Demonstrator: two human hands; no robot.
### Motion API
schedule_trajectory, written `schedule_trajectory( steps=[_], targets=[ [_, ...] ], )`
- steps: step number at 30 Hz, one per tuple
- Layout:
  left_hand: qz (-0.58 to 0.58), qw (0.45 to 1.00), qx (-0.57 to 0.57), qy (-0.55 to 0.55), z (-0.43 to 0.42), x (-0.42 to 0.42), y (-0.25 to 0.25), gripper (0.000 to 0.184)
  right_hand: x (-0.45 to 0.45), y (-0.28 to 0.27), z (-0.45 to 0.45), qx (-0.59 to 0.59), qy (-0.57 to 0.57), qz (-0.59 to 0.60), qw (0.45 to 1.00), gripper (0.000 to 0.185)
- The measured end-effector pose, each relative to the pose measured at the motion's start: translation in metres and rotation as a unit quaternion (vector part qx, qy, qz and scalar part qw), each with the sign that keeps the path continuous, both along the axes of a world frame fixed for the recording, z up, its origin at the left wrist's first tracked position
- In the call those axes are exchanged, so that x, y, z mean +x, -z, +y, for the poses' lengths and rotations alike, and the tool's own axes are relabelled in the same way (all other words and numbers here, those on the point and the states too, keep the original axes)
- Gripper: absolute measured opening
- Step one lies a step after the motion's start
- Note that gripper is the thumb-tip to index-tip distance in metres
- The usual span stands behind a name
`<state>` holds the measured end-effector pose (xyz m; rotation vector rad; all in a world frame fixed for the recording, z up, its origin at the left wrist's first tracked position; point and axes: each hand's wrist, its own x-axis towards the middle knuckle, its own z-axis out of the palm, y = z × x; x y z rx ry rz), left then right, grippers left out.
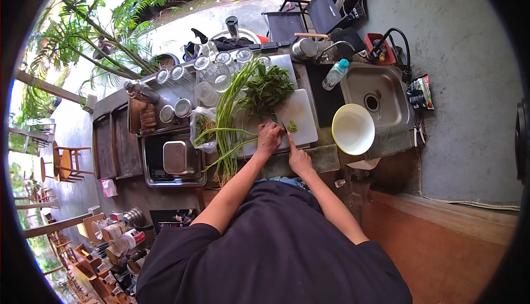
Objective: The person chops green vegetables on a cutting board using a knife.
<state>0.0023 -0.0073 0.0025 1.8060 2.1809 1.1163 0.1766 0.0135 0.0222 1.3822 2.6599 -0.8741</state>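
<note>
On the white cutting board (305, 112), my left hand (269, 137) is closed around the ends of some long green stems. My right hand (300, 159) grips a knife (286, 128), its blade beside my left fingertips. A small heap of chopped green pieces (292, 126) lies just right of the blade. Long green stalks (225, 113) stretch across the board's left side and hang over the counter's front edge. Behind my hands rests a bunch of leafy greens (268, 90). My fingers partly hide the held stems.
Right of the board are a white bowl with a yellow-green rim (354, 129), a water bottle (335, 75) and a steel sink (381, 91). Several glass jars (218, 76) stand behind. At left are a plastic bag of vegetables (204, 130) and a metal tray (176, 182).
</note>
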Motion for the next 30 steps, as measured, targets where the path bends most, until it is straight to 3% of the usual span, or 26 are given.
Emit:
schedule_trajectory(
  steps=[30],
  targets=[
    [-0.011, 1.0, -0.005, -0.002, -0.001, 0.0, 0.001, 0.009, 0.019, -0.022, -0.01, 0.019, 0.026, 0.021, 0.999, 0.074]
  ],
)
